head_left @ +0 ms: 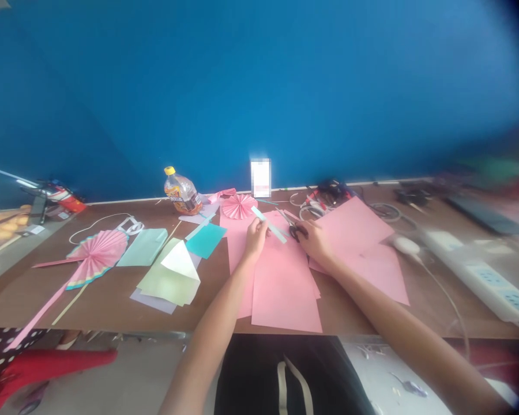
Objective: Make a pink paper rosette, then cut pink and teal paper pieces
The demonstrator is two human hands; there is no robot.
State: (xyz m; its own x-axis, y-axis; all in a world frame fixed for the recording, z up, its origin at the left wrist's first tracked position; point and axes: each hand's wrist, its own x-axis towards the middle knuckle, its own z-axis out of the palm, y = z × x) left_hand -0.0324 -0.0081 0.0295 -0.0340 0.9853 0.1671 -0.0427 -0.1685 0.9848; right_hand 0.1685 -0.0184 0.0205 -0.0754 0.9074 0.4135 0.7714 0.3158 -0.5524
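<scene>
My left hand (pixel 256 236) is closed on a narrow pale blue-green paper strip (pixel 275 230), which slants down to the right above the pink sheets (pixel 283 288). Dark-handled scissors (pixel 293 230) are gripped in my right hand (pixel 315 239), their blades pointing up and left, close to the strip. I cannot tell whether the blades touch it. Just behind my left hand lies a pleated pink paper fan (pixel 239 206). More pink sheets (pixel 358 225) spread under and beyond my right hand.
A bottle with a yellow cap (pixel 181 193), teal paper (pixel 206 239), green sheets (pixel 168 276) and another pleated fan (pixel 97 253) lie to the left. On the right are a white power strip (pixel 488 282), a white charger (pixel 406 245) and cables. A bright phone (pixel 260 177) leans against the blue wall.
</scene>
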